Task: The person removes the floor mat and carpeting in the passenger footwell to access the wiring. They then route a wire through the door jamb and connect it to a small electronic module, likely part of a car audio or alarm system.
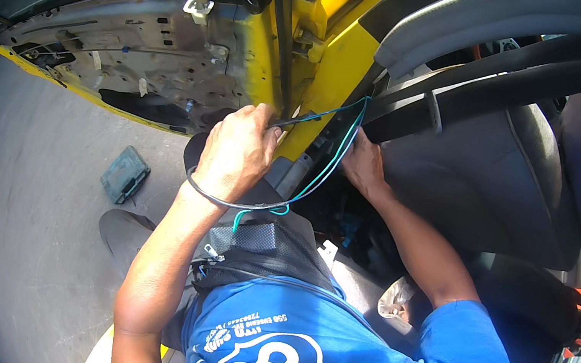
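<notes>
My left hand (237, 153) is closed around a black-sheathed electrical cable (289, 122), in front of the yellow door pillar (342, 62). From the cable, thin green and blue wires (343, 148) run to the pillar's inner edge and hang down in a loop. The dark part of that loop (224, 203) passes across my left wrist, and a loose green end dangles over my waist bag (249, 240). Beside the wires, my right hand (365, 165) reaches to the dark trim at the foot of the pillar. Its fingers are mostly hidden there.
At left stands an open yellow car door (135, 49) with its inner metal panel exposed. A teal tool case (125, 174) lies on the concrete floor (31, 198). Grey seats (485, 177) fill the right side, with a dark belt or trim strip (476, 98) above them.
</notes>
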### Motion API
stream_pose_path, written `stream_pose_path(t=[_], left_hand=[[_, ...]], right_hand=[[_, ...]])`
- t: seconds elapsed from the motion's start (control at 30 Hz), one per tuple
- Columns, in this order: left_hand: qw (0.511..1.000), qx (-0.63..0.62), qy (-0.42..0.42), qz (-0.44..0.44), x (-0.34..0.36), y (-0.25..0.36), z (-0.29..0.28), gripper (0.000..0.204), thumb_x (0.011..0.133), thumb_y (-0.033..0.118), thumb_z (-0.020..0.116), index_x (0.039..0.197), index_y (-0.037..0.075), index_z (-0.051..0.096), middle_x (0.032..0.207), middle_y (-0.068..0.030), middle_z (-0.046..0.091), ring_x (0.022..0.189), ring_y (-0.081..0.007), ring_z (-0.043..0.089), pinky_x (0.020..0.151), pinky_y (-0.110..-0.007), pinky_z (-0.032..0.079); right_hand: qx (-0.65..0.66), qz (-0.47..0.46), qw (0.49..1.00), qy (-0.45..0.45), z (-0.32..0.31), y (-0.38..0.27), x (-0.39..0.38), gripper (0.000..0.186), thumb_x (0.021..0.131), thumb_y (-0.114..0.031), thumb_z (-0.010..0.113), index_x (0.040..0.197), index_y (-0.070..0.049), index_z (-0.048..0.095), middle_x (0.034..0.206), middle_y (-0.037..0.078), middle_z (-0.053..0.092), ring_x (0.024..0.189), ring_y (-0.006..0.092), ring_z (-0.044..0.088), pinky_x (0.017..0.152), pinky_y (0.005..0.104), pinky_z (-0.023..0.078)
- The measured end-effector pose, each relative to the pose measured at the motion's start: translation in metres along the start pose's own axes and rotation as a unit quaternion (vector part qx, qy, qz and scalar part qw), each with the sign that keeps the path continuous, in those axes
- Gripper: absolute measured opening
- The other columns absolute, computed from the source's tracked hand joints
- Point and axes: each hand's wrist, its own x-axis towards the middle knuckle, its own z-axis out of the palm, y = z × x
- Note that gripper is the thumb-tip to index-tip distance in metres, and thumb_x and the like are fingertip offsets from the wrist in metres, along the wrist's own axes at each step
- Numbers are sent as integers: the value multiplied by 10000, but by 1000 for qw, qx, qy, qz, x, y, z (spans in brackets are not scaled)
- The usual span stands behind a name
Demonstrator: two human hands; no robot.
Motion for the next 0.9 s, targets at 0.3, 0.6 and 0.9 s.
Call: stream_pose_path(t=[0.3, 0.6, 0.9], left_hand=[[972, -36, -155, 172, -39, 48, 156, 550, 946, 209, 646, 1424, -37, 528, 1481, -280, 534, 1418, -407, 491, 1195, -498, 378], [956, -271, -14, -115, 46, 64, 216, 328, 1021, 265, 590, 1162, -13, 693, 1081, -300, 712, 1040, -476, 687, 899, -516, 553], [893, -106, -414, 144, -74, 30, 120, 206, 856, 69, 549, 976, 48, 716, 858, -235, 730, 871, -423, 719, 810, -498, 555]], right_hand=[[-176, -62, 860, -475, -17, 93, -95, 272, 920, -169, 609, 1160, -139, 733, 1000, 179, 759, 931, 372, 734, 844, 477, 573], [-118, -173, 839, -503, -10, 62, -77, 571, 906, -71, 566, 1454, -224, 610, 1078, 245, 727, 992, 391, 716, 946, 454, 550], [464, 121, 848, -224, -93, 4, -48, 482, 1064, -221, 537, 1482, 17, 502, 1207, 184, 711, 487, 54, 477, 452, 232, 416]])
